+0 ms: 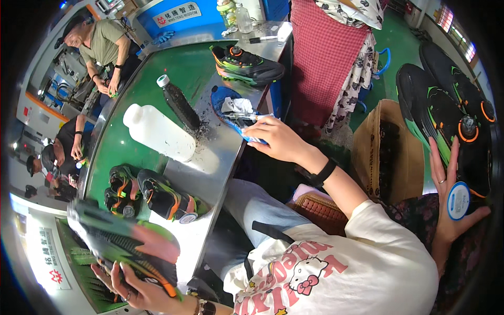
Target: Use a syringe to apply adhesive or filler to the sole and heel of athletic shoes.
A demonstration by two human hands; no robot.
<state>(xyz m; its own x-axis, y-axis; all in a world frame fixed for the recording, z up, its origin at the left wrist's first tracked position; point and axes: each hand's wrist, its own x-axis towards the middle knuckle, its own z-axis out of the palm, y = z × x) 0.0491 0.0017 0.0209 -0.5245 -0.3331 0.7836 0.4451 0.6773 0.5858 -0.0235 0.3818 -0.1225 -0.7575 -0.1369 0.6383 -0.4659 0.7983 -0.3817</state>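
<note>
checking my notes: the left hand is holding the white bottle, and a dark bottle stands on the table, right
Not the white bottle: the head view shows the left hand holding a blurred shoe. A dark bottle does stand on the table.

Left fingers (117, 282) grip a shoe (131, 244); right fingers (261, 131) touch a blue tray (217, 100).

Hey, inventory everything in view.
Table: one, green, left
Table shoes: three, mostly black, both ends
Bottles: two, white and black, mid-table
Blue tray: one, blue, table edge
Checked cloth: one, red, top centre
Cardboard box: one, brown, right
Far-right shoes: at least two, black, by co-worker's hand
People: several, olive or black clothing, upper left
Held shoe: one, green-orange, lower left
Left fingers: one hand, bare, on held shoe
Right fingers: one hand, bare, at blue tray
</note>
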